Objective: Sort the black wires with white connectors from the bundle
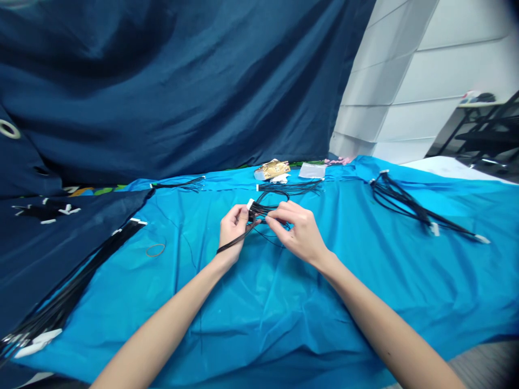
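My left hand [234, 231] is closed around the end of a black wire harness [263, 207], close to its white connector [250, 205]. From that hand a few black wires trail down across the wrist. My right hand [295, 227] pinches at the wires just right of the connector, thumb and forefinger close together. Whether one wire or several lie between those fingertips is too small to tell. Behind the hands, another black harness with a white connector [257, 188] lies flat on the blue cloth [259, 302].
Bundled black harnesses lie at left [87, 270] and at right [409, 202]. A thin rubber band [155, 250] rests left of my hands. At the back are a gold tissue packet [272, 169] and a translucent white piece [312, 170]. A dark blue curtain [182, 81] hangs behind.
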Motion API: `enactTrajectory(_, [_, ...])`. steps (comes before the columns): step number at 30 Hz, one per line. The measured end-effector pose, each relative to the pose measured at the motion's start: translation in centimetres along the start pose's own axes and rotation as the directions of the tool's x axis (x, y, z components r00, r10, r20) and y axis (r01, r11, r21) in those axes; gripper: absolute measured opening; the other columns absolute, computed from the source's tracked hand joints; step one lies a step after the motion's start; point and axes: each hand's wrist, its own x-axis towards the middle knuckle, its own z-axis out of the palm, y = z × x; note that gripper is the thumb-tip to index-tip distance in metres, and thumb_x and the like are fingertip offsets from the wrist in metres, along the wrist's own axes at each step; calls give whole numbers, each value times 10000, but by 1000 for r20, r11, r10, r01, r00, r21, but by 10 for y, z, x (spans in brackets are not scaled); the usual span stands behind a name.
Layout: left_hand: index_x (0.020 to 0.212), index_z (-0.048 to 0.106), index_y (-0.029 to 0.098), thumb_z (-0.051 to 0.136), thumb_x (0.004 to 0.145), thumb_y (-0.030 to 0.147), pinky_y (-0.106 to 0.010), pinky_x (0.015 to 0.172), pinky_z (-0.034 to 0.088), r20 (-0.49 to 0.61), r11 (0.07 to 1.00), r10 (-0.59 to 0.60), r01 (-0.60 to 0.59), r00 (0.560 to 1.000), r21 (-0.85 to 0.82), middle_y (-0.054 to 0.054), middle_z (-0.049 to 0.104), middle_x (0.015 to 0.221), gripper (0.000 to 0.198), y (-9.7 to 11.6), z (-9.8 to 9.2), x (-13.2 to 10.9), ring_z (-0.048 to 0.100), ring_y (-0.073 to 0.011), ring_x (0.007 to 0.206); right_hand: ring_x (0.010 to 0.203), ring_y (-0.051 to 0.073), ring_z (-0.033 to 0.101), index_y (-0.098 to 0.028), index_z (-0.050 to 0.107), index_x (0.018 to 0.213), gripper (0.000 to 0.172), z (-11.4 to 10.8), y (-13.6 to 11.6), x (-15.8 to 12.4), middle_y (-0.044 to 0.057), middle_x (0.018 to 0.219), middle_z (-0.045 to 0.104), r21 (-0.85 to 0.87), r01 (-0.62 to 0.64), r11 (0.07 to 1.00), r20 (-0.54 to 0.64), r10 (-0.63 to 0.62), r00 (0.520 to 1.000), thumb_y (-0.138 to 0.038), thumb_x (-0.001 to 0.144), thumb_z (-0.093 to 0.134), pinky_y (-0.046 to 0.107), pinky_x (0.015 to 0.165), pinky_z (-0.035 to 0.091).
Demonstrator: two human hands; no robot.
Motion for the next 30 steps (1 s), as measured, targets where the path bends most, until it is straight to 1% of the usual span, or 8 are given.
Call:
enactTrajectory(4, [816, 584, 136, 571, 737, 485, -268, 659, 521, 3, 1000, -5, 5, 1000, 17, -28, 592, 773, 358, 2, 1, -1, 581, -153, 765, 635, 119, 447, -173, 615, 708, 179, 2, 1, -1, 7, 655, 550, -19, 15, 1000, -4, -15, 1000, -219, 834, 496, 249, 616, 346])
enactTrajectory(8, [808, 586, 135, 561, 743, 489, -262, 649, 517, 15, 999, -19, 18, 1000, 32, -30, 596, 781, 361, 1, 2, -2, 580, -153, 756, 648, 126, 441, -174, 612, 731, 194, 7, 3, -3, 14, 674, 547, -89, 59, 994, -23, -61, 998, -246, 852, 479, 256, 626, 346])
enactTrajectory(11, [823, 590, 133, 565, 743, 483, -262, 650, 515, 39, 998, -44, 42, 998, 37, -28, 598, 783, 359, -1, 2, -4, 579, -153, 754, 644, 125, 432, -173, 605, 713, 227, 9, 4, -5, 16, 664, 534, -126, 89, 988, -23, -93, 995, -256, 868, 461, 256, 630, 345])
enactTrajectory(15, [850, 588, 134, 552, 759, 474, -257, 651, 517, 71, 998, -68, 67, 995, 13, -38, 609, 831, 355, -1, 1, -6, 581, -162, 794, 633, 120, 421, -173, 594, 697, 236, 11, 5, -6, 16, 660, 528, -131, 114, 985, -32, -120, 992, -240, 873, 452, 251, 628, 342])
enactTrajectory(23, [861, 588, 137, 530, 778, 465, -263, 654, 515, 98, 998, -68, 66, 993, 21, -43, 620, 860, 343, -1, 2, -5, 582, -155, 774, 650, 132, 421, -176, 594, 715, 244, 11, 4, -6, 25, 676, 536, -143, 106, 984, -10, -109, 994, -243, 883, 431, 261, 622, 347])
enactTrajectory(26, [837, 584, 142, 531, 772, 472, -259, 633, 512, 95, 996, -42, 35, 995, 76, -38, 622, 825, 341, 0, 1, -3, 586, -156, 746, 697, 149, 435, -187, 594, 733, 214, 9, 4, -3, 30, 706, 552, -141, 69, 988, -52, -77, 996, -276, 871, 457, 277, 656, 362])
enactTrajectory(28, [837, 586, 151, 516, 782, 472, -254, 623, 507, 86, 989, 5, -17, 996, 150, -32, 619, 782, 333, 1, -1, -2, 590, -157, 721, 780, 169, 455, -195, 597, 804, 158, 8, 5, -1, 39, 789, 576, -116, 23, 993, -121, -38, 992, -320, 843, 509, 299, 723, 383])
enactTrajectory(30, [848, 588, 164, 477, 807, 469, -246, 600, 497, 87, 965, 60, -80, 994, 249, -24, 611, 743, 327, 2, -3, -2, 595, -154, 677, 888, 192, 466, -198, 590, 904, 191, 7, 6, 1, 52, 899, 587, -63, -12, 998, -150, 3, 989, -360, 805, 565, 333, 810, 391])
